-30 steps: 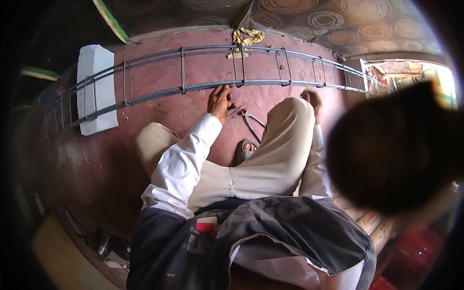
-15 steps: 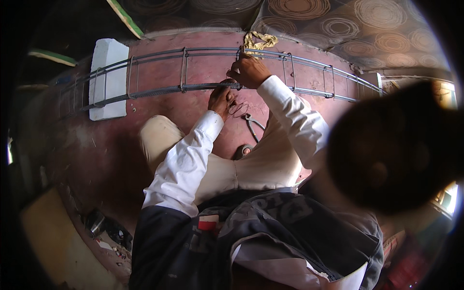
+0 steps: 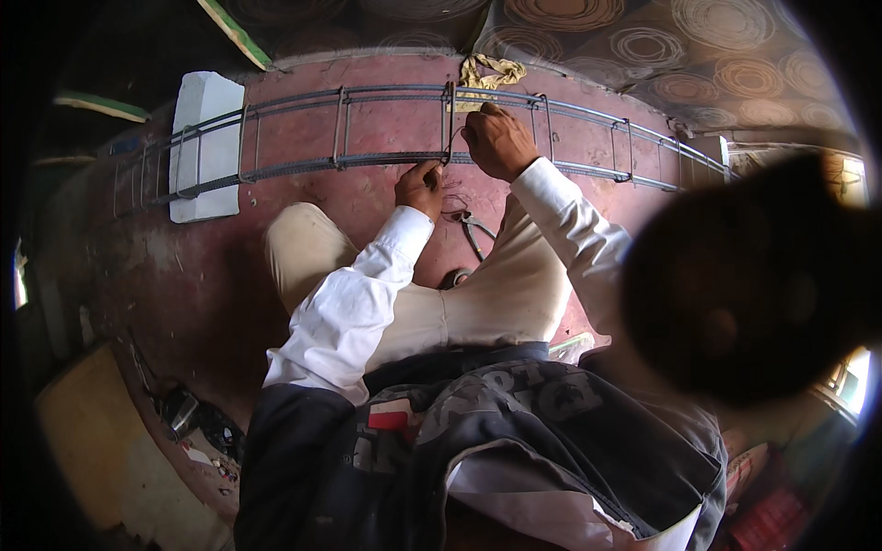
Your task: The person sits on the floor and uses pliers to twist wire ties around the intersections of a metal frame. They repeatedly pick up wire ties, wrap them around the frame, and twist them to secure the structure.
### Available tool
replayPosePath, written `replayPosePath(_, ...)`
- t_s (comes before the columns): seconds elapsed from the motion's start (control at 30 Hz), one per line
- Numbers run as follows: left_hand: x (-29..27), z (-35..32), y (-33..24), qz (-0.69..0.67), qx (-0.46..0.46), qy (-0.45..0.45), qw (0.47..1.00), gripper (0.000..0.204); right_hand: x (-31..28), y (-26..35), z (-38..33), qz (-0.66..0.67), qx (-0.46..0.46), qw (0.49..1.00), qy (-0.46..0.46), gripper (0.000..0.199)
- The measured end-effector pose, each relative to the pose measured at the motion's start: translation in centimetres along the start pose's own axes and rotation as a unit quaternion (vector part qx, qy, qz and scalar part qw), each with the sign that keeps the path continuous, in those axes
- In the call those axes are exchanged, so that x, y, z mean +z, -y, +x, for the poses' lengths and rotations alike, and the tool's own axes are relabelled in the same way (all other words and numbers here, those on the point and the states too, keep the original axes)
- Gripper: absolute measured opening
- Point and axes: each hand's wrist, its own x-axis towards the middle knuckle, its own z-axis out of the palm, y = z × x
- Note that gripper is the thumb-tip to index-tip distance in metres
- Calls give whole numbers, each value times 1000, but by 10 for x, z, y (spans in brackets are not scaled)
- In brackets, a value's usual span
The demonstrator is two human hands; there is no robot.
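Across the red floor (image 3: 395, 119): a long steel cage (image 3: 386, 159) of ribbed bars and rectangular stirrups lies in front of the seated person, just past the knees.
Long axis of the cage: left to right, crosswise to both forearms; the lens bends it into a shallow arch.
Nearer bars and hands: the left hand (image 3: 421, 190) is at the near side of these bars, its fingertips reaching their edge; the right hand (image 3: 501, 142) is farther forward, above the cage, between near and far bars.
Middle stirrup (image 3: 451, 110): straight ahead, its near corner just beyond the left fingertips and left of the right hand; the left hand is closer to that corner.
Left fingers: bent, thumb tip close up by the bars; whether they pinch anything, I cannot tell.
Right fingers: curled in, thumb and forefinger drawn together, seemingly on a thin wire (image 3: 456, 140) that curves down toward the stirrup's near corner.
Pincers (image 3: 474, 233): on the floor between the knees, apart from both hands, with a loose wire tangle (image 3: 454, 204) just beside their head.
White block (image 3: 213, 156): under the cage toward its left end.
Yellow cloth (image 3: 496, 68): beyond the far bars, near the middle stirrup.
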Motion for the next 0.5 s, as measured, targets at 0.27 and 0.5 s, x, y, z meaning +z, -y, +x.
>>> replayPosePath(0.27,-3,7,-9,173,26,57,983,17,-7,9,-4,-36,0,999,-41,14)
replayPosePath(0.5,-10,14,-35,296,14,103,950,31,-3,11,-50,70,39,997,6,13)
